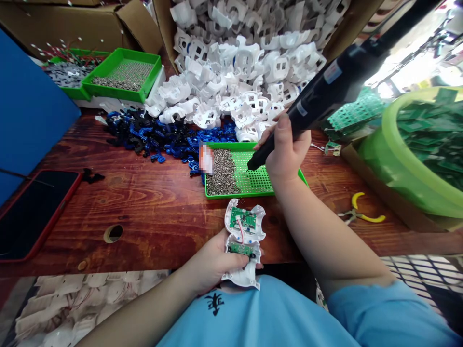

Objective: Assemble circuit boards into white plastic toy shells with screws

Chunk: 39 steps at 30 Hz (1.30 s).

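Observation:
My left hand (220, 260) grips an opened white plastic housing (240, 277) near the table's front edge, its thumb pressed on the lower half. Green circuit boards (244, 220) sit in both halves, joined by a short red and white wire. My right hand (287, 152) is wrapped round a black electric screwdriver (314, 103) that slants down to the left. The bit points into a green screw tray (220, 196), over its perforated right part. Small metal screws (222, 173) are heaped in the left part of that tray.
White housing shells (246, 67) pile up at the back, with blue and black plastic parts (155, 135) before them. A phone (36, 212) lies left. Yellow-handled pliers (361, 209) and a light-green tub (394, 159) of circuit boards are at right. Another green tray (123, 74) stands back left.

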{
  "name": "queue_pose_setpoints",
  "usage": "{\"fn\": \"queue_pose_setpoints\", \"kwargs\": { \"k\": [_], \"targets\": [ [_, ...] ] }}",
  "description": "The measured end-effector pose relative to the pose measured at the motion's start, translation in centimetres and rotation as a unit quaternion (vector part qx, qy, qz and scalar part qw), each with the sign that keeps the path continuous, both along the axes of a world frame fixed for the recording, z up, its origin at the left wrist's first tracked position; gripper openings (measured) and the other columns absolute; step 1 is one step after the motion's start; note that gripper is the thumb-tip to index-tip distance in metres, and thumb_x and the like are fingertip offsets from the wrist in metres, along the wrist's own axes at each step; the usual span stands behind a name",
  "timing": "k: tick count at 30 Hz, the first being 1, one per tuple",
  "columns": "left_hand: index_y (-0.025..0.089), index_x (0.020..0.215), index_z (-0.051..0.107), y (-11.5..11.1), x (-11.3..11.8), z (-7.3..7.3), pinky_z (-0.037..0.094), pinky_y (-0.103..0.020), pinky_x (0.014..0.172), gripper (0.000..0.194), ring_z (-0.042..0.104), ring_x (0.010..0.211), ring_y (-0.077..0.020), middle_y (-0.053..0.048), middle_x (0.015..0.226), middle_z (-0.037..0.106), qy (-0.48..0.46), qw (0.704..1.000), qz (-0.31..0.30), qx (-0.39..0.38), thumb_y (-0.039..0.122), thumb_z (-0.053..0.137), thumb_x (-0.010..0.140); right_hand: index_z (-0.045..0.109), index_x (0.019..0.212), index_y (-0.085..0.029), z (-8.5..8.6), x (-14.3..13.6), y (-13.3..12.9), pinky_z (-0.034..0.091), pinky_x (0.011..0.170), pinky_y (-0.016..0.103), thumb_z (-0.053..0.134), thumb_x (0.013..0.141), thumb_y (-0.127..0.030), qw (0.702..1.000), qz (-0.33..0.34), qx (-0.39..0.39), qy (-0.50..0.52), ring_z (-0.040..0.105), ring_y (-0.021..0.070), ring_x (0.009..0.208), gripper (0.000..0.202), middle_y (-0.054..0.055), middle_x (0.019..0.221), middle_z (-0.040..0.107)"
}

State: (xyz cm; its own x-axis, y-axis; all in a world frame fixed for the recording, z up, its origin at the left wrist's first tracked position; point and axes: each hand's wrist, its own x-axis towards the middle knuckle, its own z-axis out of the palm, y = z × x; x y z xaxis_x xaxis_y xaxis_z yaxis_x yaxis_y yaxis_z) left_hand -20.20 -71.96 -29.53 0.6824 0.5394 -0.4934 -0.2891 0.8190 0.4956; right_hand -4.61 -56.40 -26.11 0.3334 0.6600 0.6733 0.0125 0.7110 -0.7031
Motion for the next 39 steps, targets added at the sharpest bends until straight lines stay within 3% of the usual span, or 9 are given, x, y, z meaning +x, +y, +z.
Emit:
{"fn": "queue_pose_setpoints", "kwargs": {
  "k": [6, 11, 14, 16, 19, 25, 39],
  "targets": [
    [0.016, 0.097, 0.057, -0.2, 0.0, 0.0, 0.053, -0.029, 0.068, 0.031, 0.068, 0.078, -0.0195, -0.005, 0.088, 0.068, 0.005, 1.0, -0.005, 0.015, 0.009, 0.067, 0.068, 0.053, 0.082, -0.028, 0.2, -0.1, 0.1, 0.036, 0.031, 0.021, 0.061, 0.077, -0.045, 0.999, -0.018, 0.022, 0.025, 0.047, 0.0077, 0.039, 0.02, -0.004, 0.064, 0.048],
    [0.016, 0.099, 0.056, -0.2, 0.0, 0.0, 0.052, -0.03, 0.069, 0.035, 0.067, 0.078, -0.0192, -0.004, 0.089, 0.068, 0.017, 1.0, -0.002, 0.02, 0.009, 0.068, 0.067, 0.056, 0.077, -0.025, 3.9, -0.5, -3.1, 0.033, 0.032, 0.025, 0.057, 0.08, -0.038, 0.996, -0.043, 0.028, 0.072, 0.047, 0.0109, 0.04, 0.014, -0.004, 0.053, 0.044],
    [0.017, 0.1, 0.055, -0.1, 0.1, 0.3, 0.05, -0.029, 0.068, 0.036, 0.067, 0.075, -0.0178, -0.003, 0.085, 0.068, 0.028, 0.999, -0.002, 0.019, 0.009, 0.067, 0.067, 0.056, 0.075, -0.023, 6.1, -1.3, -6.5, 0.034, 0.031, 0.029, 0.055, 0.079, -0.042, 0.996, 0.035, -0.038, 0.072, 0.045, 0.0139, 0.036, 0.019, -0.003, 0.046, 0.045],
    [0.017, 0.099, 0.055, 0.0, 0.2, 0.5, 0.049, -0.028, 0.068, 0.036, 0.066, 0.073, -0.0161, -0.001, 0.082, 0.068, 0.035, 0.999, -0.003, 0.025, 0.008, 0.067, 0.066, 0.056, 0.074, -0.023, 6.7, -1.8, -8.5, 0.036, 0.031, 0.032, 0.062, 0.073, -0.044, 0.989, 0.105, -0.089, 0.06, 0.046, 0.0163, 0.034, 0.023, -0.003, 0.044, 0.047],
    [0.017, 0.099, 0.055, 0.1, 0.3, 0.8, 0.048, -0.027, 0.067, 0.037, 0.065, 0.07, -0.0151, -0.001, 0.079, 0.068, 0.043, 0.998, -0.004, 0.038, 0.007, 0.066, 0.065, 0.057, 0.077, -0.023, 6.3, -2.6, -10.1, 0.04, 0.033, 0.033, 0.063, 0.071, -0.045, 0.982, 0.151, -0.108, 0.04, 0.048, 0.0175, 0.034, 0.025, -0.002, 0.046, 0.05],
    [0.018, 0.107, 0.053, 0.1, 0.3, 0.9, 0.047, -0.027, 0.07, 0.043, 0.064, 0.069, -0.0141, -0.003, 0.087, 0.067, 0.053, 0.997, -0.008, 0.057, 0.007, 0.065, 0.066, 0.058, 0.083, -0.02, 4.7, -3.3, -9.9, 0.037, 0.029, 0.031, 0.057, 0.076, -0.045, 0.989, 0.133, -0.053, 0.034, 0.047, 0.0172, 0.032, 0.026, -0.001, 0.047, 0.051],
    [0.022, 0.116, 0.052, 0.1, 0.2, 0.7, 0.045, -0.03, 0.075, 0.05, 0.062, 0.076, -0.0158, -0.003, 0.099, 0.066, 0.073, 0.991, -0.029, 0.107, 0.009, 0.064, 0.068, 0.06, 0.079, -0.021, 4.6, -3.6, -10.3, 0.037, 0.03, 0.03, 0.057, 0.075, -0.041, 0.991, 0.115, -0.051, 0.038, 0.047, 0.0162, 0.034, 0.021, -0.001, 0.047, 0.052]
  ]
}}
